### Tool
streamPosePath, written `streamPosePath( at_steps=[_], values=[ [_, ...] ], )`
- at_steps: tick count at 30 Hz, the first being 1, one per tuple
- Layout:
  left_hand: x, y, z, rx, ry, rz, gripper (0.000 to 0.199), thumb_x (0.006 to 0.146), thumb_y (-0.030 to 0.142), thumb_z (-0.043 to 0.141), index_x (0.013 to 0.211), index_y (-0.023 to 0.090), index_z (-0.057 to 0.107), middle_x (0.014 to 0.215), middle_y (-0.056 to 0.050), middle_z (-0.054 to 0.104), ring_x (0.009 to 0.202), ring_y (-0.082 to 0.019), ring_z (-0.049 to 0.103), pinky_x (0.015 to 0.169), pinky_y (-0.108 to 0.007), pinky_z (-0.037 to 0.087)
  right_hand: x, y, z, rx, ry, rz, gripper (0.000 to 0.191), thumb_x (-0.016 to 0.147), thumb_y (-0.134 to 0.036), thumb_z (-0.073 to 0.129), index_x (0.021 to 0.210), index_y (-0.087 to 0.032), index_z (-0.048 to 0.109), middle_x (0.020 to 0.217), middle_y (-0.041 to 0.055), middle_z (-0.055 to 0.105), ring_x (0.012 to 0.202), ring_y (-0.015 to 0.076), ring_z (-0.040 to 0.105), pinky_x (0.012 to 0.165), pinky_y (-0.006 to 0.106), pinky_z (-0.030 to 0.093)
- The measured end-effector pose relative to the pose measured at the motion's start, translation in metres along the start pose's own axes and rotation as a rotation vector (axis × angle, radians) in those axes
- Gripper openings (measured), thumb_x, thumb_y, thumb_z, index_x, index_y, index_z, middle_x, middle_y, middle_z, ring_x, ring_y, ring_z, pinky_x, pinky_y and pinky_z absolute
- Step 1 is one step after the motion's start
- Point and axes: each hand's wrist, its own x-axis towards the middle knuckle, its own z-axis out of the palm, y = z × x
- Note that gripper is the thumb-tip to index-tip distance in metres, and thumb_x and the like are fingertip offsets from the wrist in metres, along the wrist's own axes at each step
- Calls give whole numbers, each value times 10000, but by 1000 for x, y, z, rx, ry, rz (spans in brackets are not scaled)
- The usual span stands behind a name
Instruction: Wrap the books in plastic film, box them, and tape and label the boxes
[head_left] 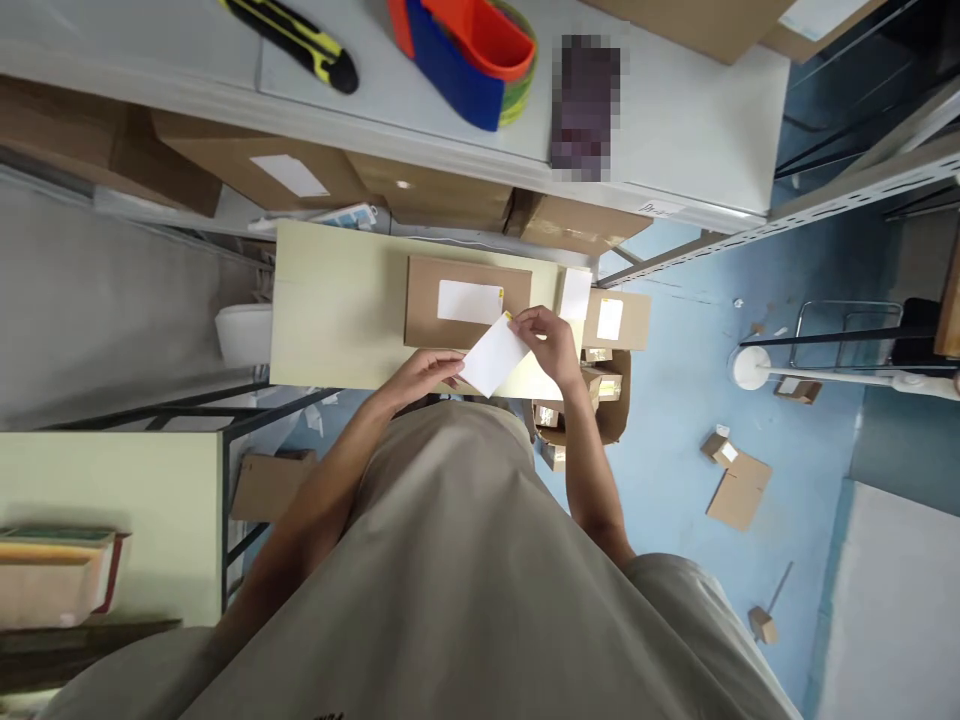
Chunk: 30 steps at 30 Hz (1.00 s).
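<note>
Between my hands is a white label with a small yellow mark at its upper corner. My left hand pinches its left edge, and my right hand grips the upper right corner by the mark. Just beyond them a flat brown cardboard box lies on the pale yellow table, with a similar white label on its top. A stack of white labels sits at the table's right end.
A shelf above the table holds a utility knife and a blue and orange tape dispenser. Right of the table are a labelled box and an open carton of small boxes. Cardboard pieces lie on the blue floor.
</note>
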Motion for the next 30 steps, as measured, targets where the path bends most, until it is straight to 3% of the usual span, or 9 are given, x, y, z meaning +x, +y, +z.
streamPosePath(
  at_steps=[4,7,16,23,30],
  values=[
    [-29,6,-31,-30,-3,24,445,931,597,689,1034,185,820,987,-127,833,944,-297,809,732,-382,669,14,-31,30,-10,-31,-43,369,923,-601,770,976,-238,727,945,19,766,873,170,707,854,340,592],
    [-47,9,-53,-45,3,29,455,909,614,703,1016,184,803,971,-121,828,932,-308,816,674,-366,660,17,-44,50,-49,-44,-52,359,940,-600,761,993,-247,720,952,14,753,883,167,706,849,344,594],
    [-80,-2,-109,-85,24,10,406,884,570,769,1015,186,783,963,-117,817,938,-321,817,715,-403,684,17,-55,102,-139,-58,-56,334,980,-577,731,1036,-248,712,1004,30,747,915,168,712,873,364,602],
    [-89,-9,-133,-103,9,-7,456,863,596,794,1020,168,785,955,-126,804,971,-345,815,752,-438,696,14,-62,127,-159,-63,-33,340,980,-571,739,1060,-241,733,1052,43,756,972,182,726,931,377,608],
    [-95,-16,-144,-160,-23,39,422,854,594,821,964,190,773,929,-104,814,928,-317,824,650,-346,668,13,-65,143,-211,-74,-18,316,994,-545,725,1063,-238,751,1065,49,768,986,198,729,938,386,599]
  ],
)
